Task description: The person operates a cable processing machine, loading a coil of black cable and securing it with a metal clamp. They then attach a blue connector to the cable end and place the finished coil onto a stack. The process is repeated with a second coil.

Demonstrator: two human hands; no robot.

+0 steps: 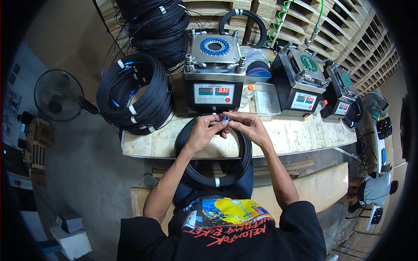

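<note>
left hand (203,130), right hand (244,125) pinch blue connector (225,118) (mostly hidden by fingers)

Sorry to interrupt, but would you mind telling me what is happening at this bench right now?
A person seated at a pale wooden workbench pinches a small blue connector between the left hand and right hand. A coil of thin black cable hangs over the bench edge into their lap. Directly ahead stands a grey machine with a ring of blue connectors on top. A larger stack of black cable coils lies to the left.
</note>
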